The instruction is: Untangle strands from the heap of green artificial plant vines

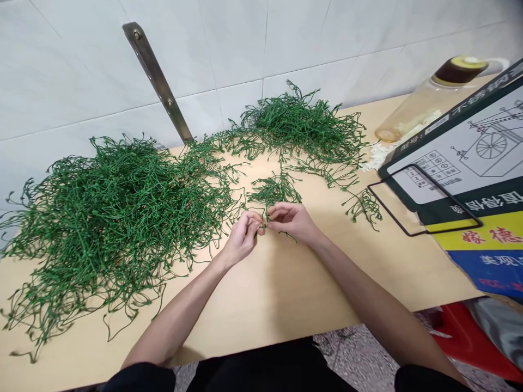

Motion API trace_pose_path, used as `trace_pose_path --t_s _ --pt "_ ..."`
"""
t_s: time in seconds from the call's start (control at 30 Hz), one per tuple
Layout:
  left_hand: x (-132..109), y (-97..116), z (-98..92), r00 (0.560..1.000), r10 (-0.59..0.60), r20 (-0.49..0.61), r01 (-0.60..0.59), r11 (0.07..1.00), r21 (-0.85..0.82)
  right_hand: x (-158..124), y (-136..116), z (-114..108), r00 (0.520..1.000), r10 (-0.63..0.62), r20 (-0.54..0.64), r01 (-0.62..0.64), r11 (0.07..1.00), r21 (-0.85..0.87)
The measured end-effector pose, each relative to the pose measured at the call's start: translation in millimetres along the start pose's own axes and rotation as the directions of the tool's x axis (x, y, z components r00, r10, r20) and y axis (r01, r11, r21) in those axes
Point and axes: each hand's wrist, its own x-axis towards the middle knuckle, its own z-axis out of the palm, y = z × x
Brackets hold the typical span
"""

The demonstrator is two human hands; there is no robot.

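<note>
The stems (139,201) are green, the surface (245,305) is light tan, the wall (237,43) is white with grey lines, the sleeves (139,378) are black.

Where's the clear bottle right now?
In the head view, the bottle is at upper right on the table, between the back green pile and the printed panel.

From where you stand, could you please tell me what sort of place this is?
Probably a makeshift work corner, in a home or small workshop: a wood-coloured table stands against a tiled wall, with heaps of thin green stems on it.
</note>
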Motion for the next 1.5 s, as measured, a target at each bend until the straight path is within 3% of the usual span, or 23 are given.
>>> trace_pose_path --t_s 0.13,0.47,0.67,0.87,1.27,1.5 --pt "0 3 -0.6 0.998 0.049 0.04 -0.05 0.998 0.024 -1 -3 4 0.999 -0.017 -0.039 0.017 1.0 0.002" --pt "0 2 -0.8 1.0 0.01 0.025 -0.011 1.0 0.026 0 0 8 0.993 -0.067 -0.094 0.067 0.998 -0.003" --pt "-1 0 0.8 0.999 0.023 -0.024 -0.019 0.988 0.153 -2 0 8 0.996 -0.045 -0.077 0.049 0.998 0.04" --pt "1 6 0.8 0.999 0.039 0.016 -0.041 0.964 0.261 -4 -3 11 0.997 -0.056 -0.051 0.06 0.996 0.067" --pt "-1 -1 5.2 0.998 0.07 -0.006 -0.07 0.994 0.084 -1 8 11 0.947 -0.298 -0.119 0.282 0.95 -0.136" --pt "0 -2 2.4 0.994 -0.056 -0.089 0.067 0.99 0.123 1 10 11 0.927 -0.318 -0.2 0.292 0.945 -0.147"
